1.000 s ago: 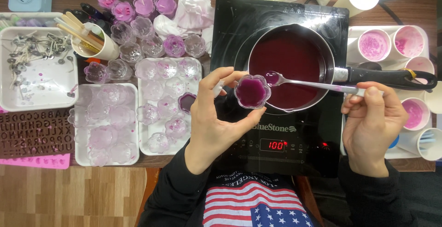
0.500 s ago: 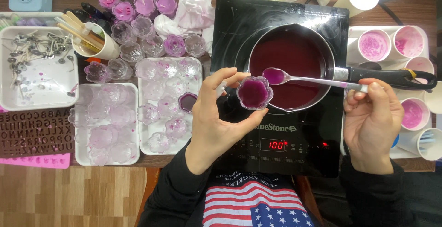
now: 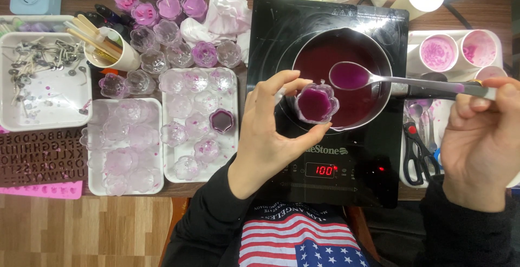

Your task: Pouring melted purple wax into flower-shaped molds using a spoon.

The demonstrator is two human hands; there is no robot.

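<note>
Meanwhile the left hand (image 3: 265, 137) pinched a small flower-shaped cup (image 3: 316, 103) of purple liquid between thumb and fingers, over the near rim of the saucepan (image 3: 374, 56) — which sat on the black cooktop (image 3: 281, 39). Closed around a spoon (image 3: 352, 76) handle, the right hand (image 3: 479, 142) held its bowl (purple-filled) just beside the cup.

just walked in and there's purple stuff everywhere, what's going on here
A person holds a small flower-shaped clear cup in the left hand, over the edge of a pot of dark purple liquid on a black cooktop. The right hand holds a spoon full of the purple liquid just beside the cup, which is already nearly full. To the left, white trays hold many more such cups, mostly empty.
</note>
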